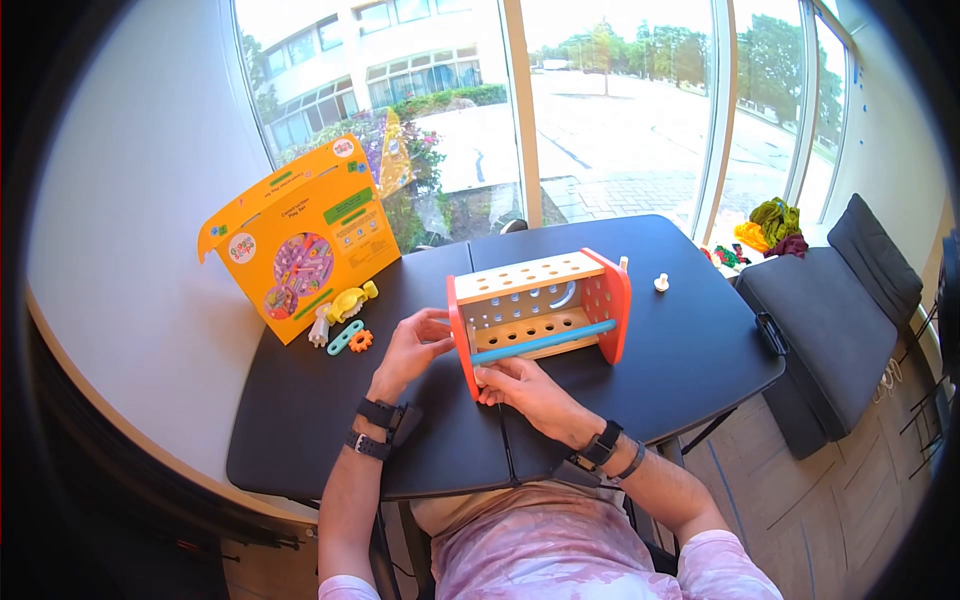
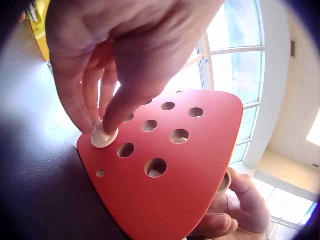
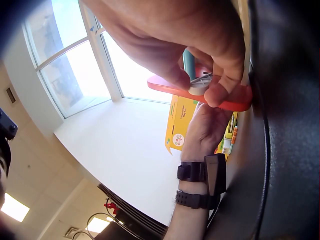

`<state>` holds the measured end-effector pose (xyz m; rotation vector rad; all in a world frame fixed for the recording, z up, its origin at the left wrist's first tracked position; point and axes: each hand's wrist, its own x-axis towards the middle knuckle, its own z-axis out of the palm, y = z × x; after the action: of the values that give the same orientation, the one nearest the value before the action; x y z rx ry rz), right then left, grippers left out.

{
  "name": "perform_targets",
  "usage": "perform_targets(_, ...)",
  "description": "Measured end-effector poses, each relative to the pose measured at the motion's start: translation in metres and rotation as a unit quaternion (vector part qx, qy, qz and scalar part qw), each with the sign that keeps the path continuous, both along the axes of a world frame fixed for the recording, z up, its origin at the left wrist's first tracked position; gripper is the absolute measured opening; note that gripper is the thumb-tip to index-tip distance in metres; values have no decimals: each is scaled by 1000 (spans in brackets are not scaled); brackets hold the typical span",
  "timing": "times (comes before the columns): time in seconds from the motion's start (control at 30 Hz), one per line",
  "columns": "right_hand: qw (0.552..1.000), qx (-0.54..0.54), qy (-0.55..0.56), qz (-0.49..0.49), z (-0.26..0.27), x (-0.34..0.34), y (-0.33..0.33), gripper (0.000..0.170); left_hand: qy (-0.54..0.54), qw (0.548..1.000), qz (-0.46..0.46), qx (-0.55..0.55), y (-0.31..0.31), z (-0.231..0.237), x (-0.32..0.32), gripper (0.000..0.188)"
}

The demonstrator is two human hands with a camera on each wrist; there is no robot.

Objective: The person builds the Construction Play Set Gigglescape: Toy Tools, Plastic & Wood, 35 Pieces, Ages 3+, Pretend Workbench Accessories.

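Observation:
A wooden toy toolbox with red end panels (image 1: 618,325), boards full of holes and a blue rod (image 1: 545,342) stands on the table. At the outer face of its left panel, my left hand (image 1: 412,352) pinches a white round-headed peg (image 2: 104,136) between thumb and fingers. The peg's head sits right at the red surface, close to the panel's edge. My right hand (image 1: 538,398) is at the front edge of that same panel. Its thumb and fingers pinch a whitish round piece (image 3: 199,86), partly covered by the fingertips, near the blue rod's end.
Behind the left hand stands an orange box (image 1: 300,235). A yellow toy piece (image 1: 350,302), a teal strip (image 1: 345,338) and an orange gear (image 1: 361,342) lie before it. One white peg (image 1: 661,283) stands right of the toolbox. A dark chair (image 1: 830,310) adjoins the black table (image 1: 690,375).

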<state>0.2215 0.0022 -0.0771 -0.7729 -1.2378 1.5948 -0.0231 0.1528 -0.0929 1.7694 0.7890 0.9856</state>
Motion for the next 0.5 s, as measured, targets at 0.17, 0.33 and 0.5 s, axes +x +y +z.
perform_targets(0.17, 1000, -4, -5, 4, -3, 1, 2, 29, 2, 998, 24, -52, 2, -2, 0, 50)
perform_targets(0.33, 1000, -5, -6, 9, -4, 2, 1, 30, 26, 999, 31, 18, -5, 5, 4, 49)
perform_targets(0.5, 1000, -9, -12, 3, -4, 2, 1, 30, 6, 999, -2, -37, -4, -1, 2, 50)
